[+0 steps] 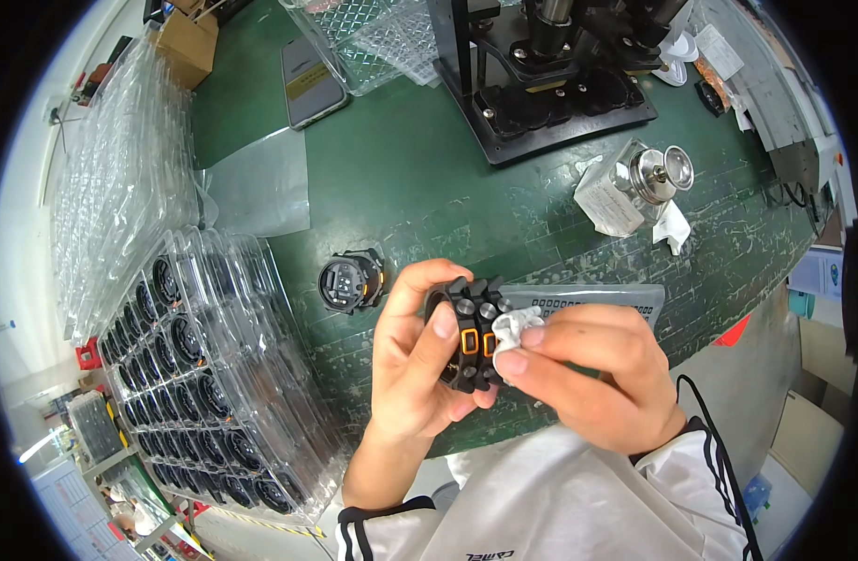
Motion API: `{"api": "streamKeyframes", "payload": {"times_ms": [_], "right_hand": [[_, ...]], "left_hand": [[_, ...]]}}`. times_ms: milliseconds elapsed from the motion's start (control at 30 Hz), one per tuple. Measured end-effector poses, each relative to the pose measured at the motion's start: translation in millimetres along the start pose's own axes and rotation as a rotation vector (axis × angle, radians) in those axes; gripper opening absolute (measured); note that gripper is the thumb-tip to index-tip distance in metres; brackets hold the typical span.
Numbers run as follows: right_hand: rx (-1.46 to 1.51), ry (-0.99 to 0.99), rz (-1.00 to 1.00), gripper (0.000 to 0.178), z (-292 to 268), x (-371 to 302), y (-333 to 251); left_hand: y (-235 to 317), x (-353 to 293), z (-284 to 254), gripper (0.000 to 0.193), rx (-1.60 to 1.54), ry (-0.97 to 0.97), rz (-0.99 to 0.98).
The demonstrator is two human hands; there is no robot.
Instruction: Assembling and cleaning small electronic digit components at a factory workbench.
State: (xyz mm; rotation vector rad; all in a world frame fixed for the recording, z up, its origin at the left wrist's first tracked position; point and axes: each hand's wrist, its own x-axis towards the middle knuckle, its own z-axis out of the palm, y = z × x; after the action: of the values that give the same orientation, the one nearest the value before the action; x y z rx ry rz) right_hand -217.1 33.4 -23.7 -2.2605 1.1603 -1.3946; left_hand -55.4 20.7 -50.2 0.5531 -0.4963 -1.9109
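Near the table's front edge, my left hand (413,360) grips black watch cases (468,338) stacked side by side, apparently two. Their edges face up and show round metal buttons and orange-rimmed ones. In my right hand (602,369) a crumpled white wipe (515,329) is pinched between thumb and fingers. The wipe touches or nearly touches the right side of the cases. Just left of my left hand, another black watch case (351,280) lies on the green table with small parts showing inside. A clear plastic bag (588,295) lies partly under my right hand.
Clear trays holding several black watch cases (200,397) stand at the left, with stacked empty trays (120,201) behind. A black press fixture (550,103) stands at the back. At the right is a glass pump bottle (625,187). A phone-like grey object (313,82) lies farther back.
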Motion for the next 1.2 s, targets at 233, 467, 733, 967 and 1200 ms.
{"api": "streamKeyframes", "payload": {"times_ms": [233,467,733,967,1200], "right_hand": [[-0.069,0.037,0.06,0.029,-2.7,-3.4,13.0],[0.066,0.066,0.142,0.03,-9.2,1.9,-6.3],[-0.065,0.062,0.227,0.031,-0.3,1.0,18.5],[-0.039,0.089,0.06,0.029,19.1,-9.6,11.3],[0.024,0.042,0.137,0.028,19.8,-24.2,30.0]], "left_hand": [[-1.5,1.8,-1.2,0.029,-0.122,-0.06,-0.077],[-1.4,1.2,-1.4,0.03,-0.14,-0.035,-0.088],[1.9,8.4,5.2,0.026,0.247,0.159,-0.093],[2.6,6.9,4.6,0.026,0.348,0.262,-0.011],[65.4,-7.8,6.3,0.025,1.04,0.558,0.455]]}}
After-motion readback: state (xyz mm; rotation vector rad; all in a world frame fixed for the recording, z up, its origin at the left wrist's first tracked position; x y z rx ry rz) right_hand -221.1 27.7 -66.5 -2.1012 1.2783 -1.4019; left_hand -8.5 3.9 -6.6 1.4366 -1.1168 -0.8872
